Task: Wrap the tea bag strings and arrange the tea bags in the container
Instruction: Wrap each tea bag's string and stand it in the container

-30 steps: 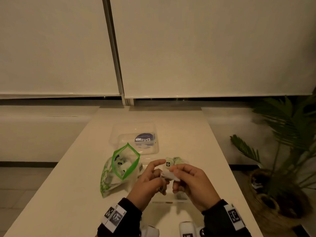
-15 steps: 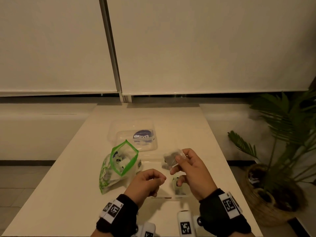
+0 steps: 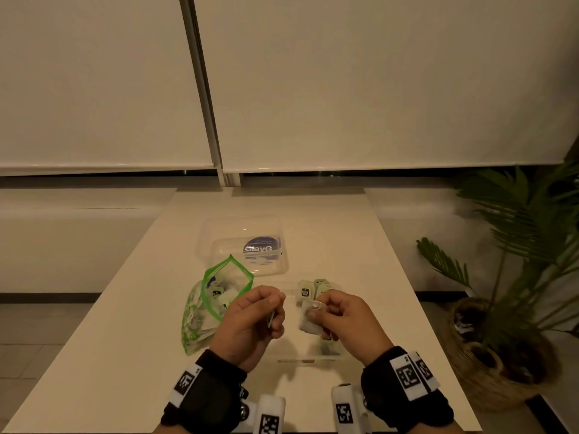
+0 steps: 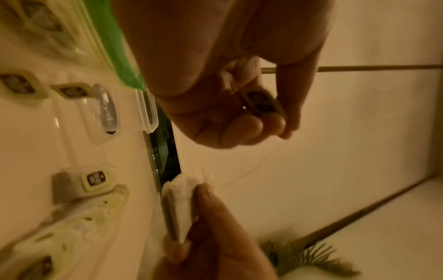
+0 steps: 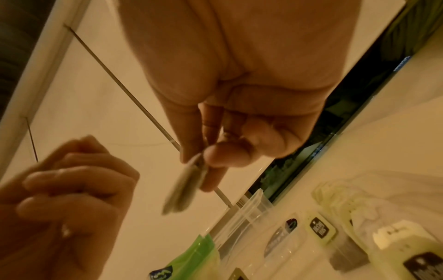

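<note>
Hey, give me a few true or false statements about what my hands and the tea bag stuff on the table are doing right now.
1. The right hand pinches a tea bag. True.
2. The left hand holds nothing. False: it pinches the paper tag, and a thin string runs from there to the bag.
3. The green-rimmed zip bag is sealed shut. False: its mouth stands open.
4. Tea bags already lie in the clear container. True.
5. A potted plant stands on the table. False: it stands on the floor beside it.
</note>
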Demonstrator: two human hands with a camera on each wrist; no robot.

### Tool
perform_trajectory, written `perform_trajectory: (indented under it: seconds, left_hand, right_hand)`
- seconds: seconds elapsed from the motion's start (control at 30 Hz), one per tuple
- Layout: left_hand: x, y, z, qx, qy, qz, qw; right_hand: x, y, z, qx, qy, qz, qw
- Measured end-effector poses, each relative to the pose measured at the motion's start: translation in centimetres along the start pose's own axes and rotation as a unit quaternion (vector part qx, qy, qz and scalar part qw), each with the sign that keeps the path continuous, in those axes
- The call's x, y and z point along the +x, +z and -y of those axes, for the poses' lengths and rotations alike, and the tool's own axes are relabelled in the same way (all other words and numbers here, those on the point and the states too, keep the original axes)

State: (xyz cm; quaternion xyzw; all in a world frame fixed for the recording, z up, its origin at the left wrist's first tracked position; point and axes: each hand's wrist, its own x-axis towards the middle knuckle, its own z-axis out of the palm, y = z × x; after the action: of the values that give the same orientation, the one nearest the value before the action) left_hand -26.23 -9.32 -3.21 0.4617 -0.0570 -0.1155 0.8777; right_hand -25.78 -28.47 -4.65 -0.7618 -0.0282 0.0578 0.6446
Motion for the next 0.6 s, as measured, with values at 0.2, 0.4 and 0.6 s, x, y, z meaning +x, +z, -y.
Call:
perform_trajectory:
  seconds: [0.2, 0.4, 0.6]
  left_hand:
    - [-0.3, -1.2, 1.0, 0.235, -0.088, 0.102, 0.963]
    - [0.0, -2.5, 3.8, 0.221, -0.147, 0.000, 0.964]
    - [0.5, -2.5, 3.4, 0.112, -0.100, -0.022, 0.988]
  right_hand:
    - [0.9, -0.5, 0.8, 0.047, 0.022, -0.058, 0.997]
    - [0.6, -1.5, 3.3, 0.145, 0.007, -0.042, 0.988]
    - [0.1, -1.7, 3.8, 0.080, -0.024, -0.027, 0.996]
